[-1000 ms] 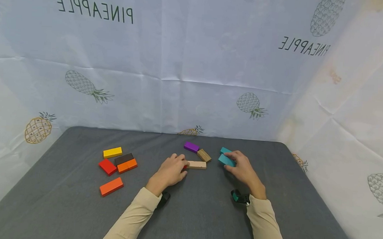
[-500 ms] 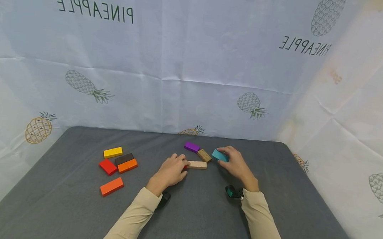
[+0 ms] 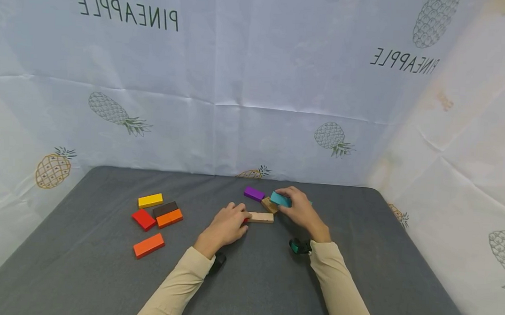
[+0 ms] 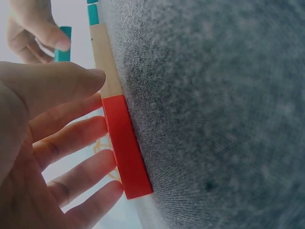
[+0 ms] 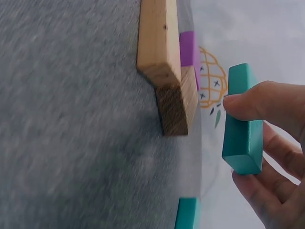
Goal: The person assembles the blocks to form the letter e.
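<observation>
My left hand (image 3: pixel 225 225) lies over a row of wooden blocks, its fingertips resting along the upper edge of a red block (image 4: pixel 126 148). The thumb touches near where a pale wood block (image 3: pixel 261 217) meets the red one end to end. My right hand (image 3: pixel 299 209) pinches a teal block (image 5: pixel 242 129) between thumb and fingers, held up off the cloth. In the head view it overlaps a brown wood block (image 3: pixel 268 204), which sits at an angle off the pale block's far end. A purple block (image 3: pixel 254 194) continues behind the brown one.
More teal (image 5: pixel 187 213) lies on the cloth behind my right hand. To the left are yellow (image 3: pixel 150 201), dark brown (image 3: pixel 164 208), orange (image 3: pixel 170 218), red (image 3: pixel 144 220) and orange-red (image 3: pixel 149 245) blocks. A pineapple-print curtain (image 3: pixel 219 137) hangs behind the grey table (image 3: pixel 251 279).
My right hand has lifted the teal block away from the other teal and carried it left, over beside the brown block. My left hand has stayed on the red block.
</observation>
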The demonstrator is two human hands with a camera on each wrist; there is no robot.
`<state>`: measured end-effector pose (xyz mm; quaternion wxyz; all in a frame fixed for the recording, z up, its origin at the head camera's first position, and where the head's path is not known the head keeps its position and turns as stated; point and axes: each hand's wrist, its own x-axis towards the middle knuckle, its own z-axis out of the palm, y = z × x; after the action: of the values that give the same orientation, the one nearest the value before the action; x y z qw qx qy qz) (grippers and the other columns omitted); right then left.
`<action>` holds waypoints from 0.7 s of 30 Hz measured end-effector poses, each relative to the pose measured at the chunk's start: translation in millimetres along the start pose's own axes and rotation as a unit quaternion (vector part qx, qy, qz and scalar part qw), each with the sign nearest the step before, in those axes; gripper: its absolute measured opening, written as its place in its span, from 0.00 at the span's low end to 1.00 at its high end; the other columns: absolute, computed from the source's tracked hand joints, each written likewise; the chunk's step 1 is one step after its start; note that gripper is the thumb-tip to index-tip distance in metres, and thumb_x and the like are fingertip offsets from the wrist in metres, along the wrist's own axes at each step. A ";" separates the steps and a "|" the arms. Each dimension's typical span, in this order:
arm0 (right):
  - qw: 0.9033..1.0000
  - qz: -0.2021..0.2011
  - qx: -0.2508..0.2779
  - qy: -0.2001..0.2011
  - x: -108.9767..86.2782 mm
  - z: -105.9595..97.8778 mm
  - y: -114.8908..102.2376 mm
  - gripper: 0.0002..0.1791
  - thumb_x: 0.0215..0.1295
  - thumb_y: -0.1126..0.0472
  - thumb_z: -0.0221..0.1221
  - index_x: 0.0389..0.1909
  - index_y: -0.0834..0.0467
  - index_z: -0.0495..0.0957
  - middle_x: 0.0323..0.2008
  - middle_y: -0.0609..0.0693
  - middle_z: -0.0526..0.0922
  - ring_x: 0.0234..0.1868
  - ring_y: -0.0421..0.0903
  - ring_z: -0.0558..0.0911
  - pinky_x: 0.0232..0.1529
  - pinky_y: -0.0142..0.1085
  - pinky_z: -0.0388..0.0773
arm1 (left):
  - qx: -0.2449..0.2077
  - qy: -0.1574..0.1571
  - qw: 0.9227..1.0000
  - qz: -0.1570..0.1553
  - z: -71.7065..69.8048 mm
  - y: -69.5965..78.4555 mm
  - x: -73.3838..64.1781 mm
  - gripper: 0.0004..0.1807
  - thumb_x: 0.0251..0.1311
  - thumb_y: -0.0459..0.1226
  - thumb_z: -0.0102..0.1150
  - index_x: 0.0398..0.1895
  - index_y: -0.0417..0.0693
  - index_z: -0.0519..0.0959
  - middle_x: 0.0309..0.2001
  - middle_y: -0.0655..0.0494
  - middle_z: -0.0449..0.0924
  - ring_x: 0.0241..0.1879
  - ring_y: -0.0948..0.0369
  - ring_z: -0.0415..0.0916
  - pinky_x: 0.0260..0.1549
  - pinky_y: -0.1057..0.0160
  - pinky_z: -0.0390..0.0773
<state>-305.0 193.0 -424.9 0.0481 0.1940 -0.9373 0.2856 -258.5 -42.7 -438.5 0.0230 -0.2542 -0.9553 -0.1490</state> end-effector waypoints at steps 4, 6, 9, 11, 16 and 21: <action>1.000 -0.004 0.005 -0.011 6.6 2.6 -6.0 0.24 0.64 0.65 0.65 0.62 0.60 0.76 0.57 0.61 0.78 0.56 0.58 0.79 0.56 0.51 0.77 | 0.009 -0.007 1.000 -0.002 0.9 -0.5 1.0 0.14 0.65 0.41 0.64 0.52 0.51 0.84 0.47 0.55 0.77 0.42 0.56 0.69 0.42 0.56 0.74; 1.000 -0.007 0.009 -0.016 9.8 3.8 -9.5 0.24 0.64 0.65 0.64 0.62 0.60 0.77 0.57 0.60 0.78 0.57 0.58 0.79 0.56 0.51 0.78 | 0.008 -0.009 1.000 -0.003 0.4 -0.6 1.0 0.14 0.64 0.40 0.64 0.52 0.51 0.84 0.47 0.55 0.77 0.41 0.56 0.69 0.42 0.56 0.74; 1.000 -0.014 0.011 -0.024 13.9 5.4 -13.7 0.24 0.64 0.66 0.63 0.62 0.61 0.76 0.56 0.60 0.78 0.57 0.58 0.78 0.56 0.51 0.78 | 0.008 -0.010 1.000 -0.003 -1.1 -0.4 0.5 0.14 0.64 0.40 0.65 0.52 0.51 0.84 0.47 0.55 0.77 0.41 0.56 0.69 0.42 0.55 0.74; 0.999 -0.016 0.010 -0.028 16.7 7.1 -15.6 0.24 0.64 0.67 0.63 0.62 0.61 0.76 0.56 0.60 0.77 0.57 0.58 0.78 0.56 0.51 0.77 | 0.008 -0.009 1.000 0.000 -2.0 -0.3 0.0 0.14 0.64 0.40 0.65 0.52 0.51 0.84 0.46 0.55 0.77 0.41 0.56 0.69 0.41 0.55 0.75; 0.999 -0.020 0.015 -0.036 23.7 14.2 -17.3 0.24 0.64 0.66 0.64 0.62 0.61 0.76 0.56 0.59 0.77 0.58 0.58 0.78 0.58 0.52 0.77 | 0.015 -0.010 1.000 0.005 -2.2 0.2 -0.5 0.14 0.64 0.40 0.65 0.52 0.51 0.84 0.46 0.55 0.76 0.40 0.56 0.69 0.41 0.56 0.75; 0.998 -0.022 0.019 -0.047 31.0 20.6 -20.6 0.25 0.64 0.66 0.65 0.62 0.61 0.75 0.56 0.58 0.77 0.59 0.57 0.77 0.59 0.52 0.76 | 0.022 -0.013 1.000 0.001 -2.9 0.7 -0.4 0.14 0.64 0.41 0.65 0.52 0.51 0.84 0.46 0.55 0.76 0.41 0.56 0.69 0.42 0.55 0.76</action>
<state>-325.0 155.5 -425.1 0.0061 0.2283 -0.9285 0.2928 -257.9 -43.2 -435.5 0.0159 -0.2562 -0.9584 -0.1244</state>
